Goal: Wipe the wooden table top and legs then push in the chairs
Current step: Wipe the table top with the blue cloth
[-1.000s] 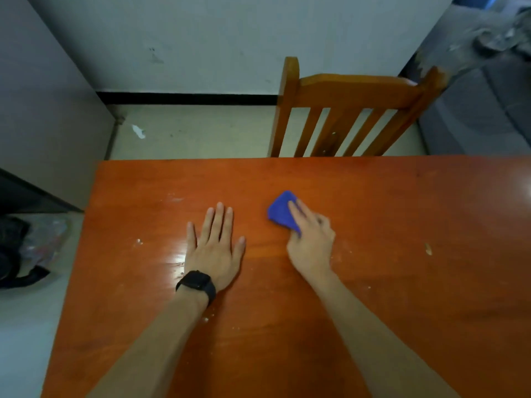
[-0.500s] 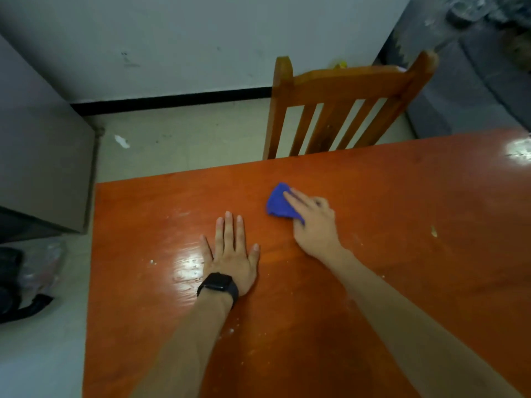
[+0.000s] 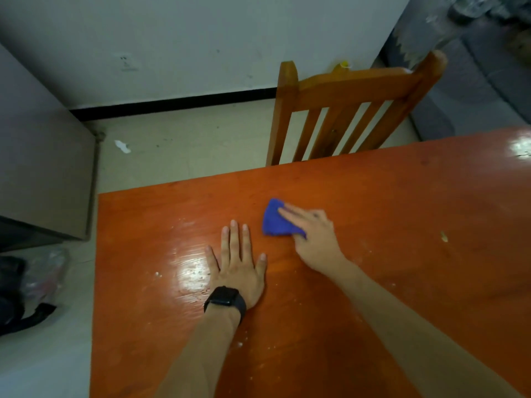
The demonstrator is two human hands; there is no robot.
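From the head view I see the orange-brown wooden table top [image 3: 402, 225], glossy, with a bright glare patch at the left and pale specks scattered across it. A small blue cloth [image 3: 274, 221] lies on it, toward the far edge, near the slatted chair [image 3: 350, 87] standing behind the table. My right hand [image 3: 314, 235] presses the cloth down with its fingers stretched over it; the thumb is hidden. My left hand [image 3: 237, 265], with a black watch [image 3: 225, 300] on its wrist, rests flat just left of the cloth, fingers straight and holding nothing.

Glossy varnished wood table [image 3: 373, 225], soft blue cloth [image 3: 275, 219], wooden chair [image 3: 344, 90]
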